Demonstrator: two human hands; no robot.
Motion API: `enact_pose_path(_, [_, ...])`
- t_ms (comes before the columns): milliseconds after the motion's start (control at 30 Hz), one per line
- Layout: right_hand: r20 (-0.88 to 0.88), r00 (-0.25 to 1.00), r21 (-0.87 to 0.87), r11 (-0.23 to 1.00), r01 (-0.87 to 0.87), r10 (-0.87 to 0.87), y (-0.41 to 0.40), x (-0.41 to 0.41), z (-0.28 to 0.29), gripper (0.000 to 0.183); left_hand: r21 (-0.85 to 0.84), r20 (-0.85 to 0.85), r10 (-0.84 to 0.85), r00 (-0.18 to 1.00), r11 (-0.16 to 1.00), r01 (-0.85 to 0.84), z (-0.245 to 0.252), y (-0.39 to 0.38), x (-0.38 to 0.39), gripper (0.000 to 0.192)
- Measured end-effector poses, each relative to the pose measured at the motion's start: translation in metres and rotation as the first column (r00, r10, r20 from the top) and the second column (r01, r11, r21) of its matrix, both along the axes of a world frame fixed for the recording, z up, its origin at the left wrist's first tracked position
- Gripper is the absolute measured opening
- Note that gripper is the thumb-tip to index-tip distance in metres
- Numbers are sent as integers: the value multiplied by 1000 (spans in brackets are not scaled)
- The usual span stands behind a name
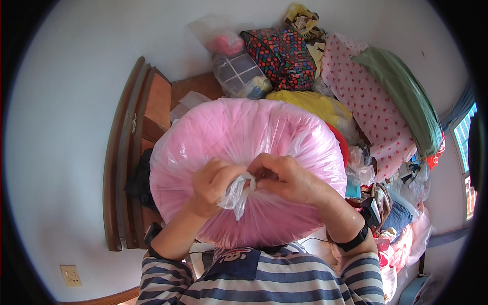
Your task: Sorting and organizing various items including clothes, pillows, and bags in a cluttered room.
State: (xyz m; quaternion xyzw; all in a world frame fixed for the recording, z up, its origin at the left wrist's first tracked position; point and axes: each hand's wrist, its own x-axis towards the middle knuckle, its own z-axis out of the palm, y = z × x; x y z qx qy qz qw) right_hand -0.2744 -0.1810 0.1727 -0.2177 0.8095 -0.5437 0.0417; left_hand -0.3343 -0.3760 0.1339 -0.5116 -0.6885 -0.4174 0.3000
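Note:
A large clear plastic bag [244, 126] stuffed with pink fabric fills the middle of the view, its film pleated towards a gathered neck. My left hand [213, 187] grips the bunched plastic at the neck, with loose film [235, 198] sticking out below its fingers. Close against it on the right, my right hand [284, 177] pinches a twisted loop of the same plastic [251, 182] between thumb and fingers. The fingertips of both hands nearly meet, and some are hidden behind the knuckles.
Behind the bag lie a dotted bag [282, 57], a yellow bag [309, 103] and a floral-print cloth [370, 103] under green fabric [404, 95]. Wooden panels [129, 152] stand at left. Clothes and plastic bags [404, 225] are heaped at right.

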Motion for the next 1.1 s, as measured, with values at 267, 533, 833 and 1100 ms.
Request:
enact_pose_path(267, [-467,884,340,922,187,-8,-9,4,12,17,-86,318,-246,916,954,286,17,-10,7,18])
enact_pose_path(533, [-667,744,443,791,423,-24,2,0,-17,19,-396,217,58,974,918,33,-20,-25,35,26])
enact_pose_path(833, [-660,636,125,776,618,-401,10,55,-2,34,-249,527,284,801,953,-173,-31,-4,26,57])
enact_pose_path(1100, [-349,-48,-183,18,983,-936,3,166,-98,35,-435,461,309,832,896,-91,-41,36,-30,37])
